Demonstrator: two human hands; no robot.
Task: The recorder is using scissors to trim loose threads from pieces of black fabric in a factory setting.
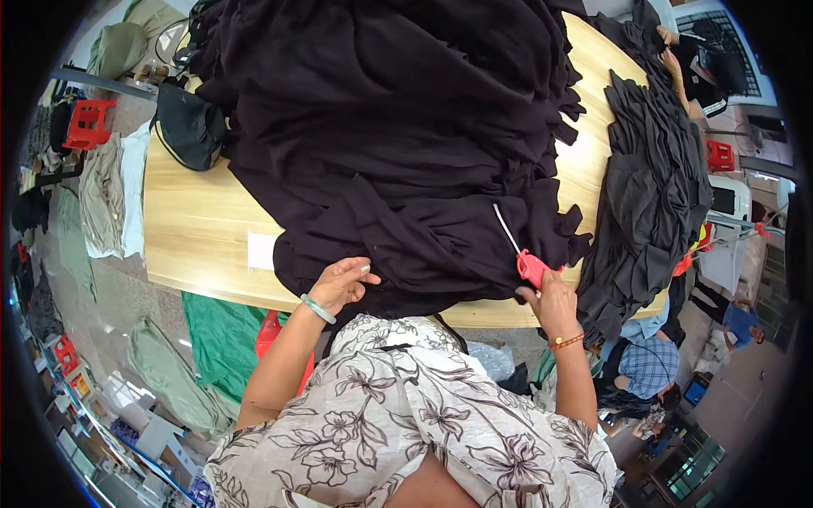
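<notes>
Dark purplish-black fabric (406, 144) lies in a large, layered heap over the table in front of me. At its near left edge is my left hand (339, 284), with a pale bangle at the wrist. The fingers there are bent and drawn together, with a small whitish spot at the tips that I cannot make out. My right hand (555, 300) is wrapped round a pinkish-red tagging gun (533, 269) above the near right part of the fabric. A thin white strip (506, 227) sticks out of the tool toward the far side.
A white paper square (261, 251) and a black cap-like item (188, 127) lie on the wooden table (195, 229), left of the heap. More black fabric (648, 195) hangs along the right side. Another person's hands (669, 55) touch dark cloth at far right. A red stool (89, 123) stands left.
</notes>
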